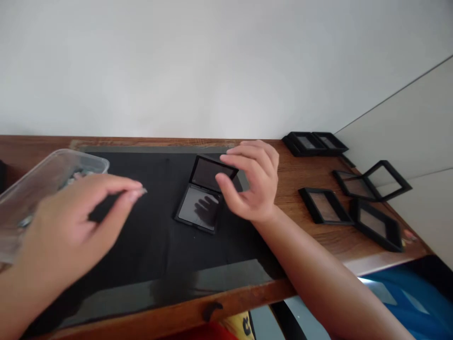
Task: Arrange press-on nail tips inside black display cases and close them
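Observation:
A small black hinged case (pixel 201 197) lies open on a black mat (pixel 148 236) in the middle of the wooden table. My right hand (pixel 249 182) holds the raised lid of the case by its right edge, fingers curled round it. My left hand (pixel 76 215) hovers over the left part of the mat, blurred, with thumb and forefinger pinched together on something small that I cannot make out.
A clear plastic tub (pixel 38 186) with small items stands at the left. Several more black cases (pixel 323 205), some open, lie on the wood (pixel 293 179) at the right, near the table's corner. A white wall runs behind the table.

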A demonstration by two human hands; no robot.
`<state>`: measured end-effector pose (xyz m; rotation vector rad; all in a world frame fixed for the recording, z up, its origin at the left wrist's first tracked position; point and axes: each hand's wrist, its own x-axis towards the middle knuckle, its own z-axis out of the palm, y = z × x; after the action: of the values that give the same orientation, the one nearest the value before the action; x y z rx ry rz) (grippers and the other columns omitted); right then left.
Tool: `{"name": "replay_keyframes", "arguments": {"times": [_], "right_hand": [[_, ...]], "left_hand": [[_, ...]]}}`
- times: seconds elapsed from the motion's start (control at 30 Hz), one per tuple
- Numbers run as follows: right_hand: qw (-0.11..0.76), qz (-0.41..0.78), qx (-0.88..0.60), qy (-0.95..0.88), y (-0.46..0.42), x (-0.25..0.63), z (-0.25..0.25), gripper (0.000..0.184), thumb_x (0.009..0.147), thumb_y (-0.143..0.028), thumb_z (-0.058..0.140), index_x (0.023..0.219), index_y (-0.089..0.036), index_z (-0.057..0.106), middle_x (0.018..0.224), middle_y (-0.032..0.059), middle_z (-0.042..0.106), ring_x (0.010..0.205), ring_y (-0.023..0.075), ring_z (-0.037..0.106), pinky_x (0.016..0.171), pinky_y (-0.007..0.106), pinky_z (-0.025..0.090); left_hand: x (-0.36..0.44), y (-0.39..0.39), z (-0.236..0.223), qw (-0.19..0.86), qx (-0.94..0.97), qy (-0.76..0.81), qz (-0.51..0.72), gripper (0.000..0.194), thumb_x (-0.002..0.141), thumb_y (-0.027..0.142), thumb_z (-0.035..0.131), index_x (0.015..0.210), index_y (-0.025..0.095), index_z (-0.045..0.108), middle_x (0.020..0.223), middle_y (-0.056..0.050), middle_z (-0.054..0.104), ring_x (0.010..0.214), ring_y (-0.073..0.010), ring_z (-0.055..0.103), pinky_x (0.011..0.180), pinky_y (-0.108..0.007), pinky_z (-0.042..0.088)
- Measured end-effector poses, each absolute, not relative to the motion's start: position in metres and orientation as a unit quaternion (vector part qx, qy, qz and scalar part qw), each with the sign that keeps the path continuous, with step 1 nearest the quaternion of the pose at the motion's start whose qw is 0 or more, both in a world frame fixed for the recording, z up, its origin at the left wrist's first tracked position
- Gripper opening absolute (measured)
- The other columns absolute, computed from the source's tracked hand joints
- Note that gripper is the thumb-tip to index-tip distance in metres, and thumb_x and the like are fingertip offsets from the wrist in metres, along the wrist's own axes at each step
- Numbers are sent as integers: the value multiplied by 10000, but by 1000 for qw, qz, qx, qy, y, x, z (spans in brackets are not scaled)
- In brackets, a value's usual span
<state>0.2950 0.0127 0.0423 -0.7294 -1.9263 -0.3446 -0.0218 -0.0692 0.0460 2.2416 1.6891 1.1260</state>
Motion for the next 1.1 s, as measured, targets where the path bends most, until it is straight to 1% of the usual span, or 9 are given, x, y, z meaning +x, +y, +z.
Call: {"name": "replay_keyframes", "arguments": {"times": [0.07,0.17,0.27,0.43,0.6,0.73,0.83,0.97,1.1], "right_hand": [[472,-148,-271,-826,0,288,45,252,949,-446,788,1169,-337,732,1080,24,832,1124,328,761,1120,568,506],[423,-120,-223,-870,-17,277,44,218,947,-478,822,1100,-334,763,1028,-30,854,1064,268,773,1134,501,516],[393,-80,-211,-891,-24,271,39,195,977,-450,828,1110,-311,800,1045,-47,871,1091,230,776,1169,451,519],[378,-31,-198,-904,-23,271,34,147,1031,-350,796,1149,-266,816,1058,-46,876,1110,195,756,1175,411,518],[386,45,-197,-900,-23,270,30,90,1048,-301,762,1116,-273,814,992,-47,869,1040,173,754,1141,409,529],[417,105,-207,-879,-26,265,28,76,1004,-206,757,1031,-270,788,895,-66,856,961,162,767,1088,392,548],[434,105,-213,-869,-28,261,30,104,963,-168,757,976,-271,765,843,-72,845,895,162,771,1056,392,560],[455,95,-225,-856,-28,262,34,137,931,-155,768,954,-290,756,802,-81,832,854,158,777,998,387,592],[450,63,-217,-864,-18,269,39,156,912,-125,762,967,-271,756,771,-54,819,737,155,764,809,361,598]], "left_hand": [[-1,-74,44,90,771,514,365,183,1097,403,597,1086,320,760,1014,79,834,908,-110,781,898,-221,593],[14,-75,35,184,763,502,363,212,1115,437,552,1081,325,728,937,89,836,819,-72,798,761,-130,601],[20,-76,26,278,729,506,368,181,1112,426,570,1076,328,717,921,89,831,802,-51,805,738,-66,592],[31,-76,20,387,692,473,384,188,1105,344,563,1016,318,726,820,88,793,738,-40,788,712,-42,596],[32,-77,17,389,687,474,388,178,1073,332,600,996,316,760,762,70,774,676,-48,767,655,-37,585],[29,-78,13,402,684,474,383,159,1067,330,625,1015,319,774,866,41,835,741,-82,809,680,-75,625],[27,-81,11,407,694,457,381,144,1069,319,641,1019,333,775,946,46,856,827,-95,828,734,-110,656],[26,-82,8,371,707,457,391,140,1066,302,645,1005,309,770,971,32,860,844,-115,832,760,-155,677],[22,-73,8,286,745,460,390,121,1058,281,646,1052,315,762,980,50,848,873,-111,824,810,-184,668]]}}
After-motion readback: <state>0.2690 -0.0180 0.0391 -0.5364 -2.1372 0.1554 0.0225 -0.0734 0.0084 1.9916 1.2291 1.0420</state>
